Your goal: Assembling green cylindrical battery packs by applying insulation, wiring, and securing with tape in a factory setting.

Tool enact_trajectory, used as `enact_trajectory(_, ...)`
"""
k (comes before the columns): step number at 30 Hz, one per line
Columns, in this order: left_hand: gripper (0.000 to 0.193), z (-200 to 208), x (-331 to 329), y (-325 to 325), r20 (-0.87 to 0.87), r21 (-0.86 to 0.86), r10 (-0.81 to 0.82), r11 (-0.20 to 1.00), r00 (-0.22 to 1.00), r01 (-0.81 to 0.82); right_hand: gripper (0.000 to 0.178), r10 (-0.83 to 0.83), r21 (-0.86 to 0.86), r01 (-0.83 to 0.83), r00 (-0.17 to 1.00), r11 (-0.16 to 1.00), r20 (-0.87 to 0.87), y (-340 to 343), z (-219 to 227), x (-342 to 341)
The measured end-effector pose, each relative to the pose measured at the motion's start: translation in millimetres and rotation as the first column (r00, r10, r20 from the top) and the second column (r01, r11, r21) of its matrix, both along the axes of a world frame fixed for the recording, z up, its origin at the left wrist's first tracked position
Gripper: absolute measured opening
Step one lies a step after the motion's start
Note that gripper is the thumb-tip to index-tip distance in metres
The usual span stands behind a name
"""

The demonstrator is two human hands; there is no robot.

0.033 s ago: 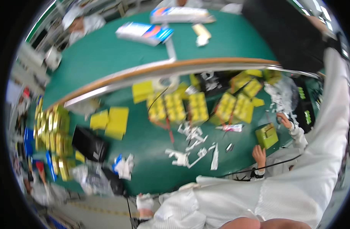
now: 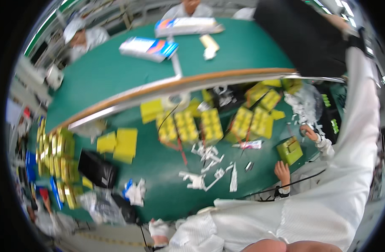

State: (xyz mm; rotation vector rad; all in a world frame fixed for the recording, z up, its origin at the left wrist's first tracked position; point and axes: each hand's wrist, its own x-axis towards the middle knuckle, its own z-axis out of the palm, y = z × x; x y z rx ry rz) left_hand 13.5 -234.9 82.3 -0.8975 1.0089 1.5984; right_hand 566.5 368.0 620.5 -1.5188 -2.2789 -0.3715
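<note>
My right arm reaches up to the far right, and my right hand (image 2: 338,22) grips the edge of a large black board-like object (image 2: 299,35), raised over the bench divider. Its kind is unclear, and most fingers are hidden behind it. At the bench's near edge is my left hand (image 2: 159,229), with white material over it; its fingers are too blurred to read. Above that hand on the bench lie a crumpled white and blue wrapper (image 2: 135,192) and a clear plastic bag (image 2: 102,206). A black box (image 2: 97,169) stands beyond them.
Yellow packs (image 2: 186,126) stand in rows below the divider (image 2: 192,82). White paper scraps (image 2: 194,179) and a tube (image 2: 249,145) lie mid-bench. At right, a co-worker's hands (image 2: 282,172) are around a yellow-green box (image 2: 290,150). More yellow packs (image 2: 60,147) are stacked left.
The view has shifted slightly, so the far bench sits lower and further left in the picture. My right hand still holds the black board-like object up. My left hand appears slightly lower.
</note>
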Motion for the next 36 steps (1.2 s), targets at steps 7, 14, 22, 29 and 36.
enact_trajectory(7, 0.040, 16, 23, 107, -0.097, 0.307, 0.163, 0.943, 0.982, -0.126, 0.050, -0.399, -0.272, 0.364, 0.913, 0.891, -0.087, 90, 35, 63)
enact_trajectory(14, 0.038, -104, 14, 70, -0.154, -0.155, -0.412, 0.908, 0.898, 0.390, 0.083, -0.560, -0.152, 0.574, 0.819, 0.805, 0.127, 123, 32, 78)
enact_trajectory(22, 0.038, -86, 15, 80, -0.202, -0.266, -0.425, 0.891, 0.882, 0.369, 0.046, -0.537, -0.121, 0.635, 0.727, 0.763, 0.427, 109, 17, 23)
enact_trajectory(29, 0.039, -97, 17, 93, -0.195, -0.293, -0.487, 0.857, 0.851, 0.424, 0.048, -0.462, -0.180, 0.583, 0.766, 0.792, 0.448, 140, 15, 74)
enact_trajectory(36, 0.041, -113, 26, 78, -0.183, -0.305, -0.514, 0.840, 0.838, 0.449, 0.057, -0.421, -0.360, 0.482, 0.875, 0.799, 0.238, 125, 31, 56)
